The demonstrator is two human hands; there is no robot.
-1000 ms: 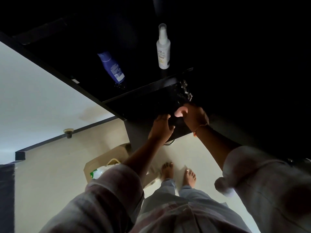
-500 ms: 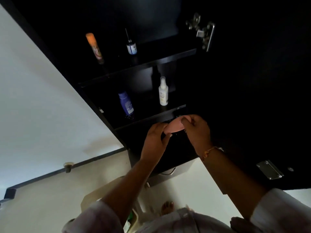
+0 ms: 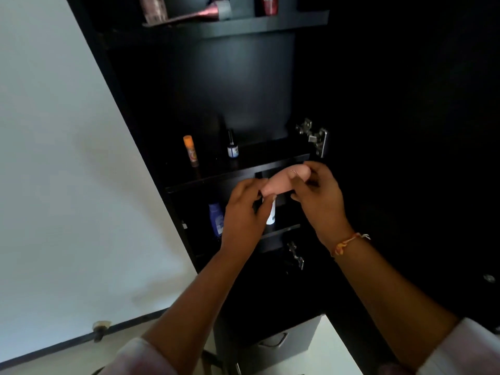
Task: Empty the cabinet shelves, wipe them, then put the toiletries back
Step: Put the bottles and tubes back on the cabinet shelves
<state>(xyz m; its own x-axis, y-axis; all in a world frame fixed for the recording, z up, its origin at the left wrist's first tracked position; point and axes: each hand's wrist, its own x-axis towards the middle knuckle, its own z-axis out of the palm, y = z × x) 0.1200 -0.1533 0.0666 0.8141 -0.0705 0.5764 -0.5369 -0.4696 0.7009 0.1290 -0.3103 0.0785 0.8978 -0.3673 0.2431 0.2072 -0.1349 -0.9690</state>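
Observation:
Both hands hold a pink curved object (image 3: 286, 180) in front of the black cabinet (image 3: 243, 90). My left hand (image 3: 244, 212) pinches its lower left end; my right hand (image 3: 319, 197) grips its upper right end. On the middle shelf (image 3: 216, 175) stand an orange-capped stick (image 3: 190, 150) and a small dark-capped bottle (image 3: 232, 146). One shelf lower are a blue bottle (image 3: 216, 219) and a white bottle (image 3: 271, 213), partly hidden behind my left hand. The top shelf (image 3: 243, 24) carries pink and red containers (image 3: 154, 8), cut off by the frame.
The open cabinet door (image 3: 405, 131) stands dark at the right, with metal hinges (image 3: 313, 135). A white wall (image 3: 67, 158) fills the left. Below is a grey drawer with a metal handle (image 3: 273, 341) and a white surface (image 3: 332, 353).
Both hands have risen with the pink object from the bottom of the cabinet to the level of the middle shelf. The view tilted up, revealing the top shelf.

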